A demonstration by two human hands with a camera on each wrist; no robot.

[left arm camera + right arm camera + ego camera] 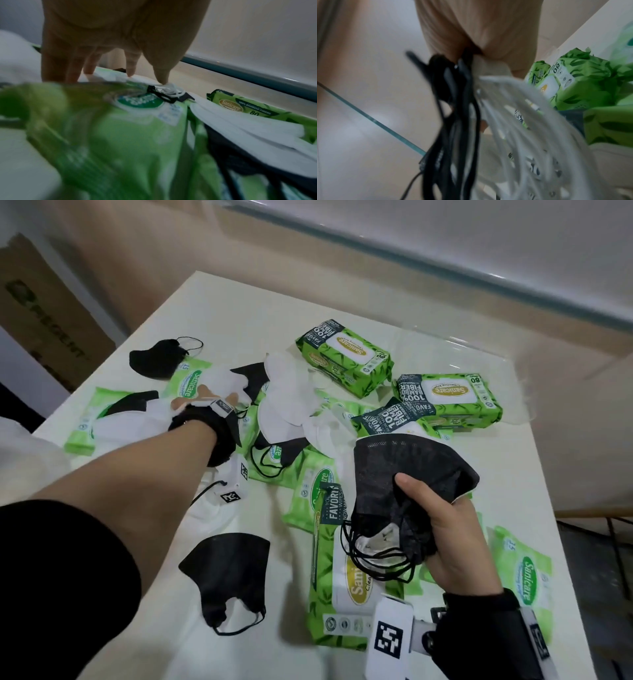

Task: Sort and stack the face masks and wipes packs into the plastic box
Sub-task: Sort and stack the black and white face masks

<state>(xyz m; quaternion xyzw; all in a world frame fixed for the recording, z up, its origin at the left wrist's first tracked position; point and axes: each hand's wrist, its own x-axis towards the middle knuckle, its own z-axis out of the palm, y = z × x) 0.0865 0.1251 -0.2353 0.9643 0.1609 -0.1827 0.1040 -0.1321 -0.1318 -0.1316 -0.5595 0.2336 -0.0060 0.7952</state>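
Observation:
Black and white face masks and green Sanicare wipes packs lie mixed on a white table (pixel 212 313). My right hand (pixel 442 529) grips a stack of black masks (pixel 411 470) above a large wipes pack (pixel 335 587); their black ear loops (pixel 453 108) and some white loops (pixel 513 108) dangle below the hand. My left hand (pixel 209 397) reaches to the far left, its straight fingers (pixel 130 67) touching a white mask (pixel 222 380) that lies on a small wipes pack (pixel 137 128). Two large packs (pixel 342 357) (pixel 448 395) sit at the back right inside a clear plastic box (pixel 507 361).
A lone black mask (pixel 226 570) lies near the front and another (pixel 157 359) at the far left. White masks (pixel 287 395) pile in the middle. Small packs lie at the right (pixel 524 573) and left (pixel 82 422). A cardboard box (pixel 44 313) stands beyond the left edge.

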